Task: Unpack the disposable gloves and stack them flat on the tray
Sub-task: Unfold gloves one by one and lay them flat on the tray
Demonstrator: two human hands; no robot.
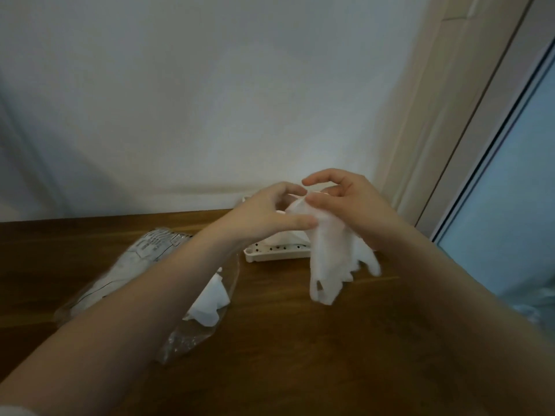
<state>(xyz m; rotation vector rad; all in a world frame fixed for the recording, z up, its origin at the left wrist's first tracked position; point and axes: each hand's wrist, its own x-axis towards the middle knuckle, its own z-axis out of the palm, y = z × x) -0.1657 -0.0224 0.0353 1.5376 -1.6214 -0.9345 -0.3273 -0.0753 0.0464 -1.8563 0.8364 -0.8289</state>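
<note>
Gloves [333,259], one bunch, pinched at cuff by left hand [267,214] and right hand [345,199] above tray [270,253] near surface's far edge. More remain in bag [207,301]. Task looks early.

Two hands [270,211], one tray [274,253], one bag [141,259].
</note>
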